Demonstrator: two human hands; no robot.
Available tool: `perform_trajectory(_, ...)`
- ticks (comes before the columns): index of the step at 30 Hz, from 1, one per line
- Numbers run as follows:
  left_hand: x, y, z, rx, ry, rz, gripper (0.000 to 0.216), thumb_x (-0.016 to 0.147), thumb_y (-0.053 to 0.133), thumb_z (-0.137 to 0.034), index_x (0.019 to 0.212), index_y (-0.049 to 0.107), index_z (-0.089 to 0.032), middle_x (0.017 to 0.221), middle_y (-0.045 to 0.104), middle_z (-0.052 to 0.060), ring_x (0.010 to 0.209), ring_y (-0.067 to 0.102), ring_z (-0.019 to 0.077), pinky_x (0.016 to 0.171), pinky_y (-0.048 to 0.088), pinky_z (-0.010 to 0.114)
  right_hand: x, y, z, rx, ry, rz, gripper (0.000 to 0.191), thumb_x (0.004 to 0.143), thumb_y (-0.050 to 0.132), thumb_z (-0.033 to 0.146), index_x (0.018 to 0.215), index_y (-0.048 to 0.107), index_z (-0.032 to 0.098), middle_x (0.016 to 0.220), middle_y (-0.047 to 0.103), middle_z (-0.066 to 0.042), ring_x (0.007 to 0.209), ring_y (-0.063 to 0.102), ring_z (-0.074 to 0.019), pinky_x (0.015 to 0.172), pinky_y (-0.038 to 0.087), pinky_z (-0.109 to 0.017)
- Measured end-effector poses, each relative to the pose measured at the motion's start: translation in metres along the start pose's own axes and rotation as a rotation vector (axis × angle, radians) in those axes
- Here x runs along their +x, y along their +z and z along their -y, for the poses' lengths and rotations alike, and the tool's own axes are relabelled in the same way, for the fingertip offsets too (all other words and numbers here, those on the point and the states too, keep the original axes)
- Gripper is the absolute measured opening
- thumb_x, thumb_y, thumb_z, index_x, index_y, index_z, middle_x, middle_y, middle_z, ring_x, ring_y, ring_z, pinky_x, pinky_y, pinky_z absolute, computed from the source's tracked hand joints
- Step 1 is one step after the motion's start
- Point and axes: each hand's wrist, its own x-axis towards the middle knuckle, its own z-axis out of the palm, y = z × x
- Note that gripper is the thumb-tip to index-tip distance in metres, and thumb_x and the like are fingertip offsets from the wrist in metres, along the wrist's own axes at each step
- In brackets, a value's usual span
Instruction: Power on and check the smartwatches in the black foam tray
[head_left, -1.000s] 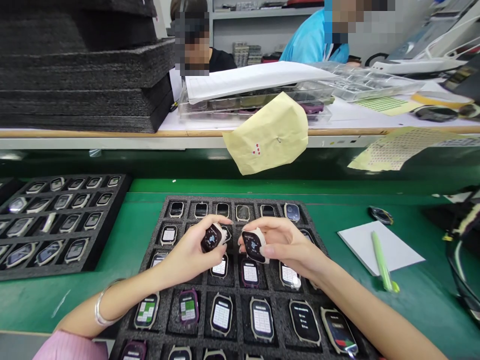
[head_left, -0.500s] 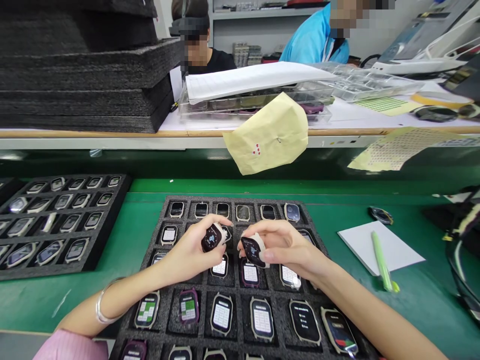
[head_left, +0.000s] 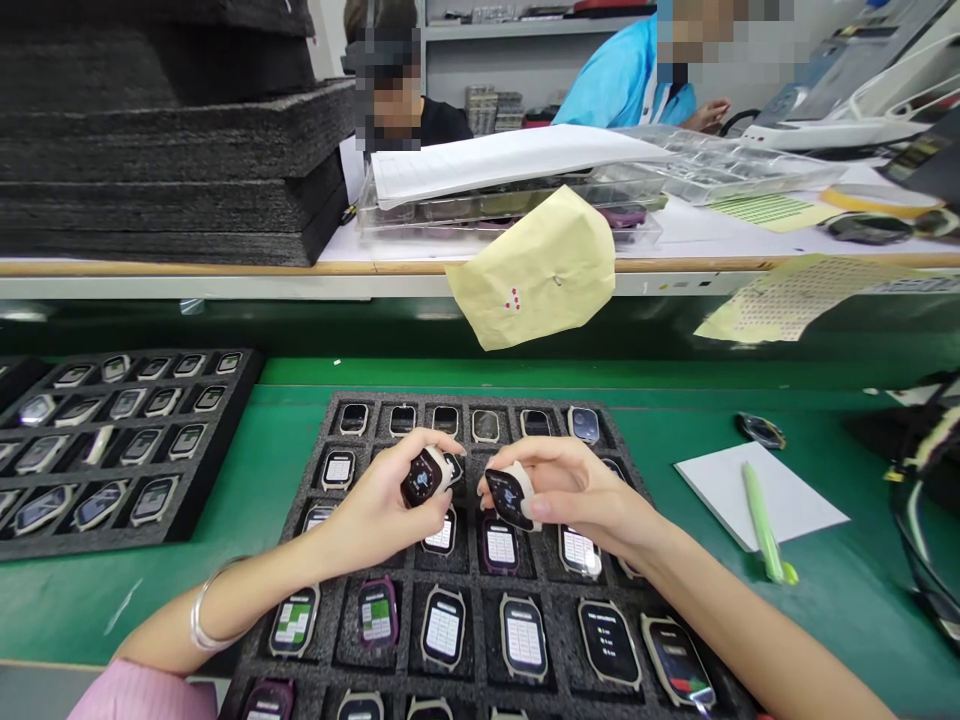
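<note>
My left hand (head_left: 386, 500) is closed around a dark-cased smartwatch body (head_left: 424, 476) with its screen lit. My right hand (head_left: 574, 490) is closed around a white-cased smartwatch body (head_left: 511, 494), screen turned toward me. Both are held side by side just above a black foam tray (head_left: 315, 455) on the green mat. Several watch bodies (head_left: 444, 628) sit in the tray's pockets, many with lit screens. A silver bangle (head_left: 201, 612) circles my left wrist.
A second foam tray (head_left: 225, 400) of watch bodies lies at left. White paper (head_left: 795, 505) with a green pen (head_left: 763, 520) lies at right. Stacked black foam sheets (head_left: 172, 140), clear plastic trays (head_left: 517, 195) and a yellow sheet (head_left: 536, 268) occupy the raised shelf. Two people sit beyond.
Both hands stay in place; the white-cased watch in my right hand has tilted slightly. A hand of the person in blue has come into view at the back.
</note>
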Motion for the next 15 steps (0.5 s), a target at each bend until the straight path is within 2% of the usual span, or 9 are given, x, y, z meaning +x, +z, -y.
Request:
perform_trajectory(8, -0.0012, -0.0007, 0.0002, 0.005, 0.004, 0.045, 0.034, 0.08, 0.053, -0.007, 0.111, 0.052, -0.023, 0.088, 0.054, -0.001, 0.078, 0.051, 0.0148, 0.07, 0.041, 0.023, -0.0005, 0.0002, -0.0013, 0.029, -0.018, 0.03, 0.032, 0.077, 0.077, 0.016, 0.108, 0.068, 0.017, 0.098, 0.071, -0.009, 0.093, 0.067, -0.0212, 0.086, 0.049, -0.033)
perform_trajectory(15, -0.0018, -0.0008, 0.001, 0.015, 0.02, 0.006, 0.034, 0.081, 0.054, -0.009, 0.112, 0.051, -0.022, 0.087, 0.054, -0.001, 0.078, 0.051, 0.0147, 0.07, 0.041, 0.023, -0.0008, 0.0018, 0.0005, -0.001, -0.028, -0.01, 0.032, 0.077, 0.078, 0.017, 0.108, 0.068, 0.017, 0.097, 0.071, -0.009, 0.092, 0.067, -0.0207, 0.083, 0.049, -0.032)
